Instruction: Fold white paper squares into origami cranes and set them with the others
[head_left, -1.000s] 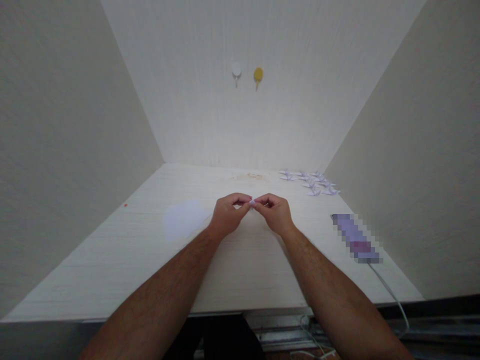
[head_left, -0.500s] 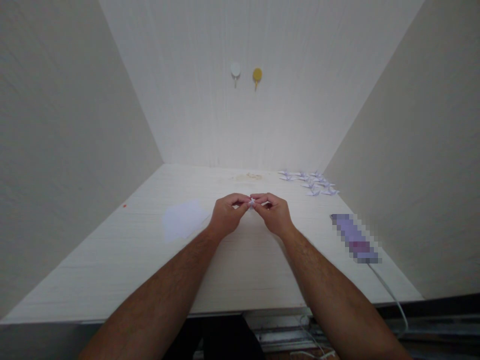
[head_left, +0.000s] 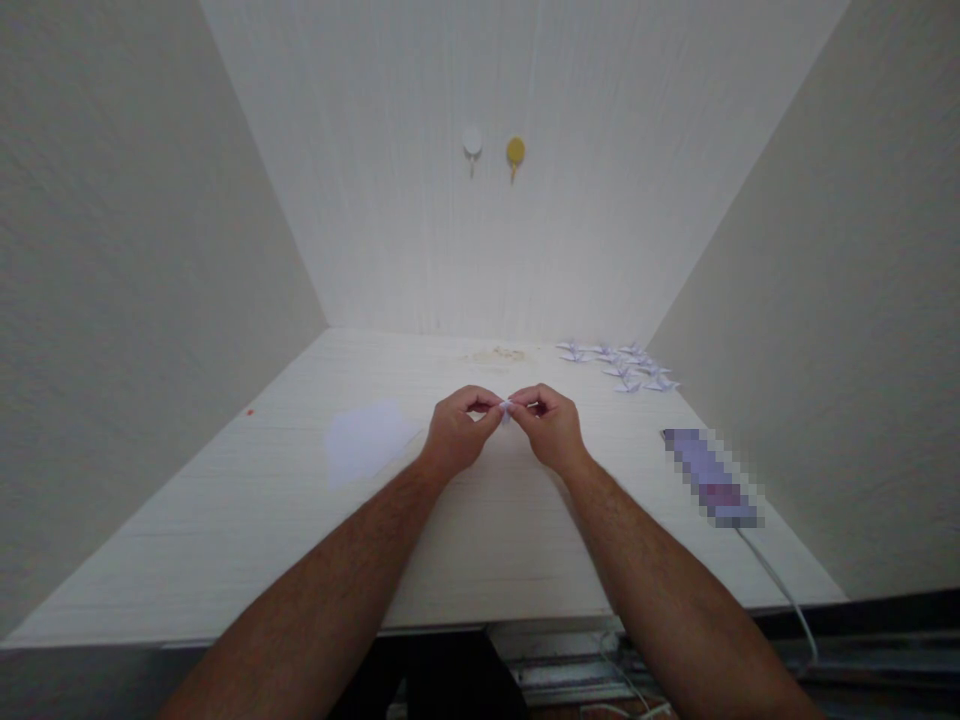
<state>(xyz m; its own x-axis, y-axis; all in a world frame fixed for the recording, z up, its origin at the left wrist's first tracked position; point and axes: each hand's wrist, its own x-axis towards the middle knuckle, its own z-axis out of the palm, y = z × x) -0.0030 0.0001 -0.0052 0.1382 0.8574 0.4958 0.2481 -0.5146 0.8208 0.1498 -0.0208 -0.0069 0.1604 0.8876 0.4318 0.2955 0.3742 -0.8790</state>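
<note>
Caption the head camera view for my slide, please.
Left hand and right hand pinch a small paper piece, with folded paper cranes toward the back right.

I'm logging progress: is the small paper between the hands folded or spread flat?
Folded: the small paper is a compact, pointed shape pinched between the left hand and right hand; finer detail can't be told.

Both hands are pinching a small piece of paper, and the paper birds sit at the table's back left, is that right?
No: the head view shows the paper birds at the back right of the table, not the back left. The left hand and right hand do pinch a small piece of paper.
</note>
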